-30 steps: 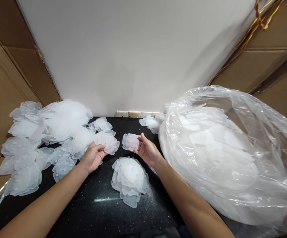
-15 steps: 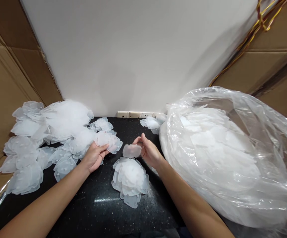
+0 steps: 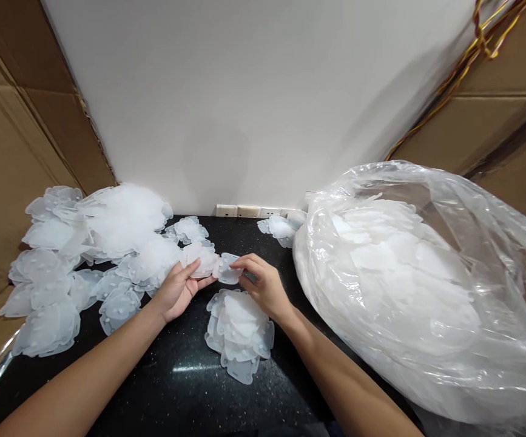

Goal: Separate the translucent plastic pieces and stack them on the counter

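My left hand pinches a few translucent white plastic pieces between thumb and fingers, above the dark countertop. My right hand is closed on one thin frosted plastic piece, its fingertips at the right edge. The left side of that piece meets the fingertips of my left hand. Just below, a small pile of the same flat pieces lies on the countertop. Left of my left hand spreads a large heap of such pieces, with smaller clusters around it.
A clear plastic bag full of the same pieces stands at the right. Wall sockets line the back edge of the black speckled countertop. Cardboard rises at the left, and yellow-brown wires hang at the upper right.
A piece that was loose above the middle pile now lies on it. My right hand has moved left and taken hold of a piece by my left hand's stack.
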Demonstrator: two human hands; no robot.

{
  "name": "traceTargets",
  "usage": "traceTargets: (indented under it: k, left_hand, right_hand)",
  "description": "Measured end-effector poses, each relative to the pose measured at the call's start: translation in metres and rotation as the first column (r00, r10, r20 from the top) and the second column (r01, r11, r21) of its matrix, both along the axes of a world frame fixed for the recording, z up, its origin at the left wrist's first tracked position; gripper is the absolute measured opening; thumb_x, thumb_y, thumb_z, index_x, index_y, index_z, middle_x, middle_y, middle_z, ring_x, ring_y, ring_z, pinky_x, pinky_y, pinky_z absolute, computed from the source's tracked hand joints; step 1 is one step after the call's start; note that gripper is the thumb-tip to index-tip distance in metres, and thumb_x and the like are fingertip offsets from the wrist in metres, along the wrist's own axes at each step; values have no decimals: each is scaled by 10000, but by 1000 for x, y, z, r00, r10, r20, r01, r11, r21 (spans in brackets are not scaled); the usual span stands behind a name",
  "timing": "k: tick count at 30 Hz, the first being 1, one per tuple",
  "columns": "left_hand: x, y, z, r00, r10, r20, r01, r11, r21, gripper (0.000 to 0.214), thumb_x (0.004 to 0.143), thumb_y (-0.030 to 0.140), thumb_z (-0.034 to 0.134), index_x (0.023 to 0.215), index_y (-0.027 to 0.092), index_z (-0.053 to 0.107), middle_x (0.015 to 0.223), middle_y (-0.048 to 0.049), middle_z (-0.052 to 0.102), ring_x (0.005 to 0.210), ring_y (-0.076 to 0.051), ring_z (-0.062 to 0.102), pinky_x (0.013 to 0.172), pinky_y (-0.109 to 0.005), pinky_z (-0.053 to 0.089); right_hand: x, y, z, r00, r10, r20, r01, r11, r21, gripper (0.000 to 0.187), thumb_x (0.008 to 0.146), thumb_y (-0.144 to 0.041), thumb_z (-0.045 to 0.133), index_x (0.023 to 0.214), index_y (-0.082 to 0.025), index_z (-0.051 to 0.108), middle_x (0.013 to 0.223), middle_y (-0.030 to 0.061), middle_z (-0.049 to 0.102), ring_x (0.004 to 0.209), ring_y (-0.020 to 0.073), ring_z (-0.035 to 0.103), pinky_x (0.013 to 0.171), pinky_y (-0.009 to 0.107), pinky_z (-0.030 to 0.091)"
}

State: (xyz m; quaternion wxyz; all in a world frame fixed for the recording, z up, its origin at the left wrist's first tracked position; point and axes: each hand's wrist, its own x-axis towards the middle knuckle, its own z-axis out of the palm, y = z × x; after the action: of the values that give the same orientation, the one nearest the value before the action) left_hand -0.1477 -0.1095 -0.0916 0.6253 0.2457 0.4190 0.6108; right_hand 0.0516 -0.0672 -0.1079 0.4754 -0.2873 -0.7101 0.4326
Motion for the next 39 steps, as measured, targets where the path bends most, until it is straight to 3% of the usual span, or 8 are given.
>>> traceTargets:
  k: [2, 4, 6, 9, 12, 15, 27, 39]
  left_hand:
    - [0, 1, 2, 1000, 10, 24, -10, 1000, -25, 351, 937, 160, 531, 1277, 98, 586, 1150, -179, 731, 1050, -298, 710, 925, -476, 575]
    - [-1, 2, 2, 1000, 26, 5, -25, 999, -35, 371, 948, 146, 501, 1310, 103, 569, 1176, -183, 722, 1047, -296, 712, 930, -482, 572]
    - [-3, 3, 0, 998, 39, -39, -41, 998, -41, 391, 935, 135, 526, 1323, 113, 571, 1204, -181, 712, 1050, -294, 712, 937, -469, 572]
    - [-6, 4, -4, 996, 54, -76, -57, 997, -42, 411, 907, 128, 576, 1318, 120, 588, 1186, -178, 721, 1050, -291, 712, 938, -450, 577]
    - [-8, 6, -6, 995, 62, -73, -64, 998, -26, 425, 879, 121, 620, 1304, 121, 607, 1121, -168, 747, 1042, -285, 716, 944, -435, 579]
    - [-9, 7, -8, 993, 86, -76, -86, 996, -6, 443, 850, 103, 658, 1290, 133, 618, 1129, -149, 747, 1052, -276, 712, 937, -407, 587]
    - [-7, 10, -6, 979, 169, -111, -175, 983, -49, 308, 835, 26, 641, 1128, 114, 681, 1016, -116, 775, 961, -226, 739, 849, -318, 624]
    - [-5, 10, 4, 981, 187, 51, -177, 973, -148, 368, 859, 8, 464, 1195, 50, 608, 1007, -181, 763, 977, -310, 734, 903, -529, 592]
  right_hand:
    - [2, 3, -1, 983, -182, -26, 181, 983, -37, 35, 784, -258, 740, 754, -265, 724, 846, 33, 669, 866, 213, 602, 887, 367, 481]
    - [5, 9, -2, 957, -270, -105, 248, 951, -185, 137, 773, -329, 765, 708, -244, 679, 748, 11, 635, 774, 186, 576, 798, 329, 484]
    - [7, 15, -3, 942, -235, -239, 128, 911, -392, 199, 769, -381, 766, 736, -225, 647, 670, -22, 601, 650, 145, 545, 675, 281, 474]
    - [9, 22, -6, 894, -133, -429, -175, 776, -606, 227, 760, -372, 779, 801, -205, 631, 688, -34, 637, 600, 117, 573, 632, 255, 495]
    - [8, 25, -9, 844, -106, -526, -348, 640, -685, 181, 818, -337, 738, 873, -193, 644, 809, 14, 713, 698, 146, 671, 692, 273, 548]
    - [7, 26, -10, 815, -111, -568, -416, 571, -708, 202, 923, -381, 616, 935, -185, 660, 843, 53, 744, 760, 176, 715, 713, 293, 569]
    - [9, 25, -2, 834, -123, -538, -407, 520, -751, 426, 1042, -417, 348, 989, -162, 686, 826, 72, 760, 690, 163, 721, 665, 284, 575]
    - [9, 26, -4, 825, -120, -552, -427, 507, -749, 422, 1051, -385, 325, 996, -158, 676, 808, 72, 753, 670, 157, 709, 674, 284, 570]
